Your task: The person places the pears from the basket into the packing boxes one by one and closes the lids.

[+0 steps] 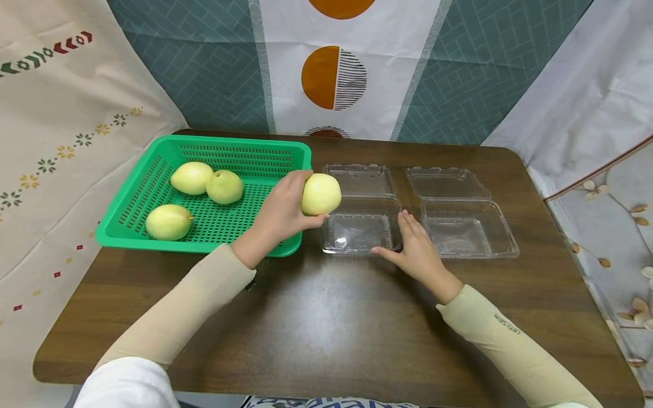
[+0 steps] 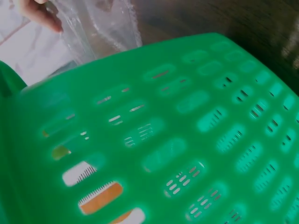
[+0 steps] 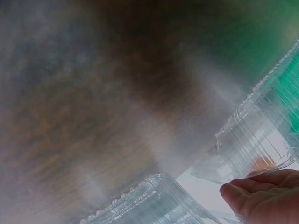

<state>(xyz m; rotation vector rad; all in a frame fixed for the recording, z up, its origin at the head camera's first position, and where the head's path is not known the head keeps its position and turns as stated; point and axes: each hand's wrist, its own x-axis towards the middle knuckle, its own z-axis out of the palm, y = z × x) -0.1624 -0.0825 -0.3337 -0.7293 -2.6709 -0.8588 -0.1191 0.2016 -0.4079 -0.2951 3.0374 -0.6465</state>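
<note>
Standing at nine o'clock in the head view, a slotted green basket holds three pale fruits: a rear fruit at eleven o'clock inside it, a rounder fruit at two, and a near fruit at eight. Next comes the left hand, its thumb and fingers clamped round the held fruit, which is near the centre of the dial, between the basket and the left container. That clear container lies at four o'clock from the fruit, its lid folded back towards twelve. Beyond it, the right hand sits at four o'clock, fingers straight and together, thumb apart, at the container's near right corner; firm contact I cannot tell. At three o'clock is the right container, also clear and folded back, on the brown table.

Only the left wrist view shows the basket wall close up, orange and white patches of patterned cloth showing through its slots, with fingertips beside clear plastic at eleven. The right wrist view alone shows ridged container walls from low down, fingers at four o'clock.

The held fruit is smooth, rounded and pale yellow.
</note>
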